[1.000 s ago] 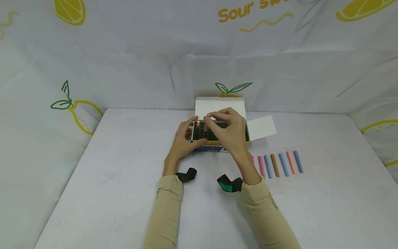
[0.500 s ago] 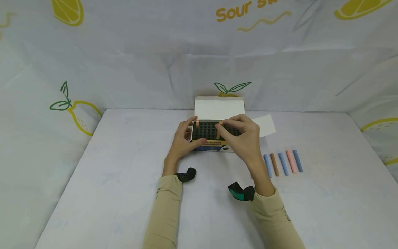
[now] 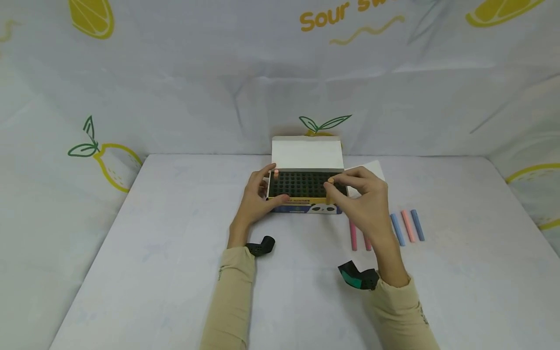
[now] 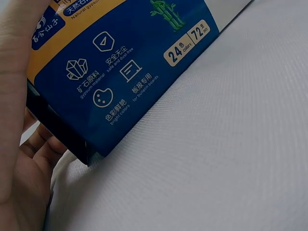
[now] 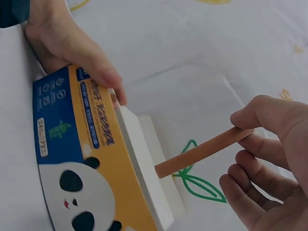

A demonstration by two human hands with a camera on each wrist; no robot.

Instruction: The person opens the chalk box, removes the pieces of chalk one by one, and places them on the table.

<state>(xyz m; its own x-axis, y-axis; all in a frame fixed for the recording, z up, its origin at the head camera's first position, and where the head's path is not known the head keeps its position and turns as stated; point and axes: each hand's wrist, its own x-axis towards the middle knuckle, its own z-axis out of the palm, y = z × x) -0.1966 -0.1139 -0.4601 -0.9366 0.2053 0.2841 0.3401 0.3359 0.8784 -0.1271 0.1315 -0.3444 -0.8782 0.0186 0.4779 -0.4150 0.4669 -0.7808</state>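
A chalk box (image 3: pixel 292 208) with a panda on its front stands with its lid up, and a dark tray (image 3: pixel 297 183) of small holes shows inside. My left hand (image 3: pixel 255 195) grips its left end, thumb along the front edge and fingers around the side. Between thumb and index finger, my right hand (image 3: pixel 366 200) pinches an orange chalk stick (image 5: pixel 204 153). That stick points downward over the box's right front edge in the head view. One light orange chalk (image 3: pixel 276 173) sticks up from the tray's far left corner.
Right of the box, several chalk sticks lie in a row on the white table: pink ones (image 3: pixel 353 236), a light blue one (image 3: pixel 397 229) and a dark blue one (image 3: pixel 417 225). My right hand and wrist cover part of the row. The white side flap (image 3: pixel 371 168) sticks out rightward.
My right hand has carried the orange chalk rightward and nearer, from over the tray's left part to the box's right front edge. The left hand keeps its grip on the box.
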